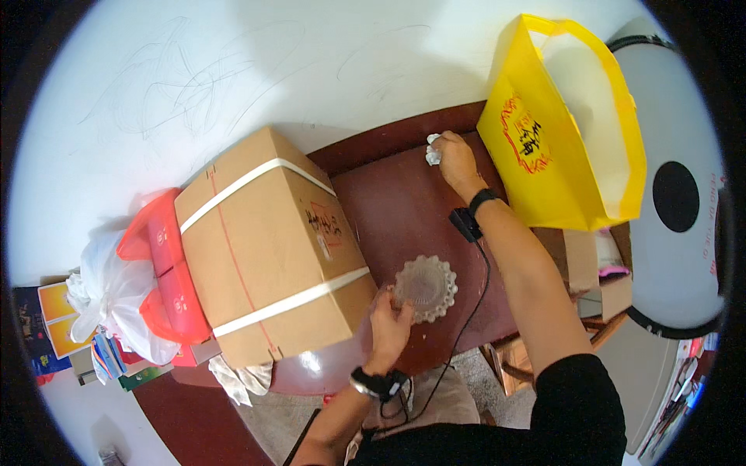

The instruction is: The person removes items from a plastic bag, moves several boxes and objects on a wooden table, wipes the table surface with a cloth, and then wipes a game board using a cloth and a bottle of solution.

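In my right hand [457, 163] is a crumpled white tissue or cloth [433, 149], at the far edge of the dark red tabletop [390, 204], close to the raised back ledge [402, 137]. My left hand [391, 326] grips the near-left rim of a clear glass dish [428, 288] with a scalloped, knobbed edge. Whether the dish rests on the surface or is slightly lifted, I cannot tell. Both wrists wear black bands, and a small black device [465, 225] with a cable hangs at the right one.
Left of my hands stands a large cardboard box [262, 244] with white straps. Beyond it are a red plastic bag [166, 268] and a white plastic bag [116, 291]. A yellow tote bag [536, 145] stands at right, beside an open carton [583, 274] and a drum [664, 116].
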The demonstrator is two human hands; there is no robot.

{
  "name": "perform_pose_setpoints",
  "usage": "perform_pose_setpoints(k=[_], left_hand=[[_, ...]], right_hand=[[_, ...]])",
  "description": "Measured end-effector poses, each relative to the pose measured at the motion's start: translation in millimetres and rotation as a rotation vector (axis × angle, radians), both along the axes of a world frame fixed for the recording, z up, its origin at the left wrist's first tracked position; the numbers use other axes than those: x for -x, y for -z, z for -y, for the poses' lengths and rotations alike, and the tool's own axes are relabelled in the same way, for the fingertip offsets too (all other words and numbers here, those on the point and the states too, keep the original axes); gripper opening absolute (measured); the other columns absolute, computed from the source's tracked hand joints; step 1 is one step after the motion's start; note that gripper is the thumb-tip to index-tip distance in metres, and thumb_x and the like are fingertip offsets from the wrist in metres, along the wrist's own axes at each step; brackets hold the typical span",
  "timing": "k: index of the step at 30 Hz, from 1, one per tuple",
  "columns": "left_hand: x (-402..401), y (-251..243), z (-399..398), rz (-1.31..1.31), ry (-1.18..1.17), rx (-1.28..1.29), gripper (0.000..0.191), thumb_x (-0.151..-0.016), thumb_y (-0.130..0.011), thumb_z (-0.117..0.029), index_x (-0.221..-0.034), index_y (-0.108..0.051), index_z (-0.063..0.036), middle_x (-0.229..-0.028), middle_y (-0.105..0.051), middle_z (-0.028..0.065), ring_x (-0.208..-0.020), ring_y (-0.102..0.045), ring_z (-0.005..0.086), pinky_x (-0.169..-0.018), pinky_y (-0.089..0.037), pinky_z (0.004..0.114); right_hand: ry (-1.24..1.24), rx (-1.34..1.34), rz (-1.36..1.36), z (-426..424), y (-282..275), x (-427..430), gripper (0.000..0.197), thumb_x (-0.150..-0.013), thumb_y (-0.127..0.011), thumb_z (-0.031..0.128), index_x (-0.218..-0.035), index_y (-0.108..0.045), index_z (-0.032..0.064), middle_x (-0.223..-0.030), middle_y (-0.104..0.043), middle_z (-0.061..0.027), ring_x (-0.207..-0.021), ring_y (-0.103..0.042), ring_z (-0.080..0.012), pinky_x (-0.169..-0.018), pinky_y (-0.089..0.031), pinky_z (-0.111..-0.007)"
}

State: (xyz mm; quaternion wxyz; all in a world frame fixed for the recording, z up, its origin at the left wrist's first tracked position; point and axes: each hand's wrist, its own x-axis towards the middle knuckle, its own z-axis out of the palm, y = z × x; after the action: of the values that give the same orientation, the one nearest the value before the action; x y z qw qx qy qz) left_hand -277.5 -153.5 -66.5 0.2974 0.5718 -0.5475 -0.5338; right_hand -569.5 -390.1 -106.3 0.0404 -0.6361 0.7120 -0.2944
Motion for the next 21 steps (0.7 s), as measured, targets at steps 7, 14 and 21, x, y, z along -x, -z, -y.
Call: perform_pose_setpoints(k=[7,14,21], left_hand=[[9.8,-26.8,16.7,0.064,-0.042,-0.037,0.023,-0.090,-0.063,-0.012,-0.097,-0.051,0.0065,-0.088,-0.062,0.0140,-0.074,-0.063,0.0165,-0.059,-0.054,0.030],[42.1,6.9,40.6,-0.375,-0.332,-0.265,0.030,-0.094,-0.059,-0.018,-0.104,-0.041,0.0034,-0.101,-0.051,0.0139,-0.084,-0.061,0.0212,-0.069,-0.060,0.033],[66.3,18.8,88.6,-0.477,-0.607,-0.267,0.033,-0.095,-0.058,-0.020,-0.103,-0.036,0.0044,-0.110,-0.048,0.0186,-0.095,-0.063,0.0262,-0.078,-0.061,0.033]], right_hand=[[-0.072,0.070,-0.352,-66.8,41.4,-3.8,0.017,-0.084,-0.056,0.009,-0.092,-0.069,0.0003,-0.105,-0.065,-0.0150,-0.105,-0.060,-0.0318,-0.087,-0.052,-0.041],[0.082,-0.562,-0.135,-350.5,-2.5,-58.8,0.028,-0.085,-0.056,0.009,-0.112,-0.065,0.0059,-0.110,-0.062,-0.0166,-0.103,-0.059,-0.0359,-0.089,-0.049,-0.045],[0.190,-0.268,-0.066,-262.1,-41.9,-38.8,0.023,-0.088,-0.060,0.015,-0.106,-0.067,0.0025,-0.110,-0.063,-0.0154,-0.100,-0.058,-0.0318,-0.080,-0.050,-0.042]])
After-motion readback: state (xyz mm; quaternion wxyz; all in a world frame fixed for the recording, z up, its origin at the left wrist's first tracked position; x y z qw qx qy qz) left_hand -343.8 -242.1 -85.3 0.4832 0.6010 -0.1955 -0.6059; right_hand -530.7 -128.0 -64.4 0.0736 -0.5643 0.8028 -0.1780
